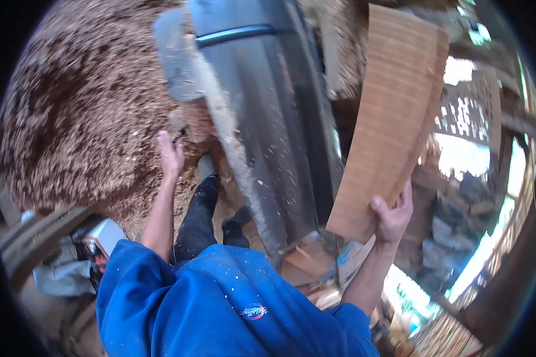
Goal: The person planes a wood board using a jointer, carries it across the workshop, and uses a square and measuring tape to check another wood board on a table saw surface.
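My right hand [393, 215] grips the lower end of a wide brown wooden board [393, 113], thumb on its near face and fingers behind. The board is held up at a slant to the right of a long grey metal machine bed [262, 119] sprinkled with wood chips. A second edge shows along its right side; whether that is another board I cannot tell. On the left of the machine, my left hand [171, 157] hangs over the sawdust with fingers apart, slightly blurred. A small dark patch by its fingertips is too smeared to name.
A large heap of brown wood shavings [89, 101] fills the left. A grey metal plate [178, 56] juts from the machine's left side. Wooden beams [41, 238] and a white box [104, 235] lie at lower left. Offcuts [307, 262] lie below the machine's near end.
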{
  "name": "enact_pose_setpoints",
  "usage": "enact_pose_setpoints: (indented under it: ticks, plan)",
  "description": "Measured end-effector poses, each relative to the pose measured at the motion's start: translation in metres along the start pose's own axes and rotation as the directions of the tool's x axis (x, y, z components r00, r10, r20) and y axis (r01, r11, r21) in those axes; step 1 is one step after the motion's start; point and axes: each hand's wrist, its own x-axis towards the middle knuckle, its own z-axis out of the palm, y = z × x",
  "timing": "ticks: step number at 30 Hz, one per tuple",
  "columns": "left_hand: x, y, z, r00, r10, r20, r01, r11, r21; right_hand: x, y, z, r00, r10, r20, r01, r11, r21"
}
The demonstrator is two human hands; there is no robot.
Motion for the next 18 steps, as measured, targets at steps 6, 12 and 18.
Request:
enact_pose_setpoints:
  ticks: [6,12,18]
  plan:
    - [0.033,-0.090,0.064,0.981,-0.105,0.165,0.013,0.876,0.482,-0.159,0.049,-0.095,0.838,0.229,-0.496,-0.233,0.971,0.053]
    - [0.049,-0.088,0.086,0.917,-0.074,0.393,0.100,0.994,-0.046,-0.362,0.132,-0.175,0.445,0.273,-0.853,-0.182,0.960,0.213]
    - [-0.010,-0.085,0.054,0.726,-0.057,0.685,-0.484,0.665,0.568,-0.534,0.265,-0.168,0.080,0.449,-0.890,-0.397,0.833,0.385]
